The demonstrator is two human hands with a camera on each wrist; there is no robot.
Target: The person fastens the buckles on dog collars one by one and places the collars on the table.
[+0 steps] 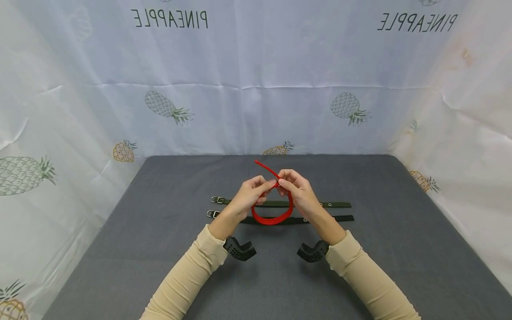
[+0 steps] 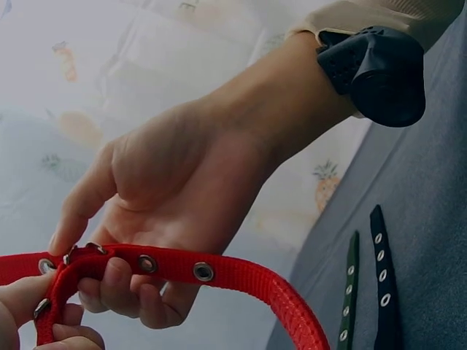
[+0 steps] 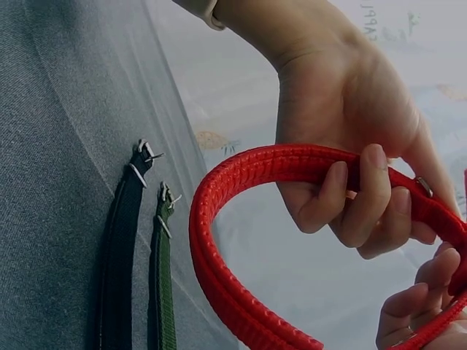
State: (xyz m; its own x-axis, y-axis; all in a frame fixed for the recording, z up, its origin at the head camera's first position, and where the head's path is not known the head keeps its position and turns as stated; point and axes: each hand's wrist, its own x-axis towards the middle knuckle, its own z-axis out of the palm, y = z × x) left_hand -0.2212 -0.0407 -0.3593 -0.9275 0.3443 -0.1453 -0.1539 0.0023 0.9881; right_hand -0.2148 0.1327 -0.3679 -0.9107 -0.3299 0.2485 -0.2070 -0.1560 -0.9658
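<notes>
A red collar (image 1: 273, 221) with metal eyelets is bent into a loop, held up between both hands over the table. My left hand (image 1: 249, 194) pinches it on the left side of the buckle. The right hand (image 1: 298, 189) grips the strap on the other side, thumb and fingers at the metal fitting. Past the hands, the strap's thin red end (image 1: 265, 166) points up and left. In the left wrist view, the right hand's fingers curl under the strap near the buckle (image 2: 82, 253). The right wrist view has the left fingers (image 3: 373, 164) curled round the padded band.
Behind the hands, a green collar (image 1: 338, 205) and a black collar (image 1: 345, 218) lie straight across the grey table (image 1: 140, 249), buckles to the left, eyelets to the right. A white pineapple-print curtain (image 1: 248, 120) hangs around the table. Both wrists wear black camera mounts (image 1: 241, 251).
</notes>
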